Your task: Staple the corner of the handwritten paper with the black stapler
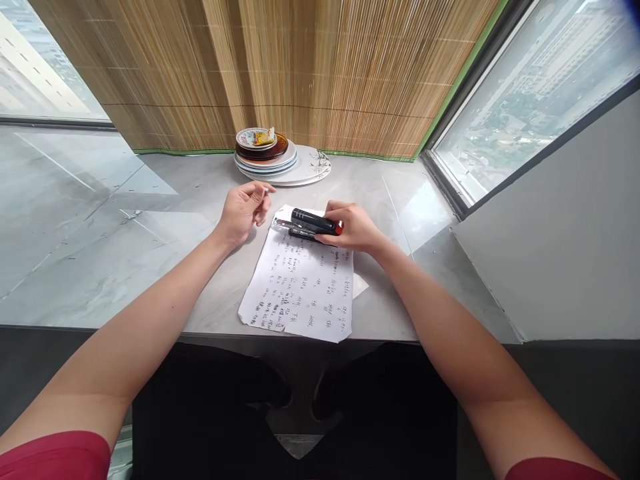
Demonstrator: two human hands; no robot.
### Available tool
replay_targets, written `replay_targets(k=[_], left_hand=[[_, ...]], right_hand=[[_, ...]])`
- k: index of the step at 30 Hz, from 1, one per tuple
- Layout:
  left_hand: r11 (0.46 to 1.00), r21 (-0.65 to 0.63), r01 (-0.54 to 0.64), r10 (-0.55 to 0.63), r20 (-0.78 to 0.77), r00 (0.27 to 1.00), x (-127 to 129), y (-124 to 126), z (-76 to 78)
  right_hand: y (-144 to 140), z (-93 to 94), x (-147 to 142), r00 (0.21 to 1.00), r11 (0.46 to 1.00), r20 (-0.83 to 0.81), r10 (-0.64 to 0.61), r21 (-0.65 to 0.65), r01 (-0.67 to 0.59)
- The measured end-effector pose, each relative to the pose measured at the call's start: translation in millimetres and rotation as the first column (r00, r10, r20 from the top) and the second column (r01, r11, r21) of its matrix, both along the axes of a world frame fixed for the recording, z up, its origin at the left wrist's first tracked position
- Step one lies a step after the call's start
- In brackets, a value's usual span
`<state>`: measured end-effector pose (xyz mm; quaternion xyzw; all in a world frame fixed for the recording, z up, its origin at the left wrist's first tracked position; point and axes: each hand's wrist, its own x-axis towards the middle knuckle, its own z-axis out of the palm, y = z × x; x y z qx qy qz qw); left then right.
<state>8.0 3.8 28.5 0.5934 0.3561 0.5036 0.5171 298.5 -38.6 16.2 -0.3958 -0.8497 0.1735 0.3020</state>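
My right hand (pixel 354 227) is closed around a black stapler (pixel 314 219) with a red patch at its rear, fingers over the top and thumb below. A silvery strip shows between its upper and lower black parts. The stapler is over the upper part of a sheet of paper (pixel 305 287) covered in handwriting, with ragged corners. Just left of the sheet's top corner is my left hand (pixel 243 212). Its fingers are loosely bent and apart, the index stretched furthest, and nothing shows in them.
A stack of plates (pixel 267 160) topped by a small yellow packet (pixel 264 137) stands against the bamboo blind (pixel 280 73). A white scrap (pixel 360 285) pokes out beside the sheet. The grey counter (pixel 175 280) ends at my lap; a window (pixel 530 100) and white wall (pixel 555 247) bound the right.
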Motion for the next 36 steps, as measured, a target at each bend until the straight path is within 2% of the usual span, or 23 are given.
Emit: replay_targets(k=[3,8,11,14,17,20,22,24,25,27,29,32,34,36], left_hand=[[0.989,0.064,0.137,-0.136,-0.018,0.991,-1.7,-2.8,-4.1],[0.955,0.143,0.261,-0.247,-0.109,0.963,0.7,-13.4,-2.5],[0.928,0.175,0.328,-0.294,-0.195,0.936,6.8,-22.5,3.7],[0.894,0.191,0.405,-0.355,-0.249,0.901,13.1,-29.5,8.6],[0.873,0.191,0.449,-0.394,-0.267,0.880,15.8,-33.1,9.8],[0.891,0.215,0.399,-0.342,-0.258,0.903,14.6,-33.1,7.4],[0.920,0.251,0.301,-0.241,-0.242,0.940,12.1,-29.8,4.0],[0.945,0.307,0.114,-0.041,-0.235,0.971,7.9,-22.3,-0.5],[0.939,0.344,-0.005,0.094,-0.244,0.965,5.0,-16.7,-3.0],[0.877,0.423,-0.226,0.369,-0.293,0.882,-2.2,-3.2,-8.2],[0.816,0.474,-0.330,0.535,-0.404,0.742,-9.8,10.5,-13.7],[0.827,0.489,-0.279,0.554,-0.619,0.557,-16.9,23.6,-21.7],[0.853,0.488,-0.182,0.512,-0.721,0.467,-17.4,26.1,-25.9],[0.888,0.452,-0.077,0.443,-0.802,0.400,-16.1,25.7,-28.9]], right_hand=[[2.5,-1.2,0.7,1.000,0.999,-0.017,0.023,0.026,-0.023],[-2.9,0.0,-15.2,0.985,0.956,-0.153,0.078,0.290,-0.031],[-10.5,0.5,-30.8,0.985,0.915,-0.088,0.149,0.391,-0.103],[-15.3,-2.2,-41.7,0.979,0.884,-0.020,0.202,0.434,-0.173],[-16.8,-5.4,-44.9,0.978,0.872,-0.015,0.208,0.456,-0.179],[-17.1,-4.1,-42.1,0.987,0.879,-0.070,0.146,0.466,-0.097],[-15.2,-1.3,-38.1,0.988,0.885,-0.128,0.082,0.465,-0.013],[-9.3,0.6,-31.4,0.982,0.888,-0.189,0.003,0.452,0.085],[-4.7,0.6,-26.2,0.973,0.889,-0.224,-0.053,0.434,0.148],[7.2,-1.6,-11.5,0.931,0.884,-0.303,-0.201,0.354,0.306],[19.9,-6.6,8.4,0.844,0.855,-0.373,-0.386,0.199,0.479],[32.8,-15.9,39.5,0.698,0.769,-0.367,-0.615,-0.085,0.634],[35.6,-21.0,54.6,0.668,0.734,-0.308,-0.677,-0.227,0.639],[35.6,-24.6,62.7,0.674,0.723,-0.265,-0.690,-0.309,0.618]])
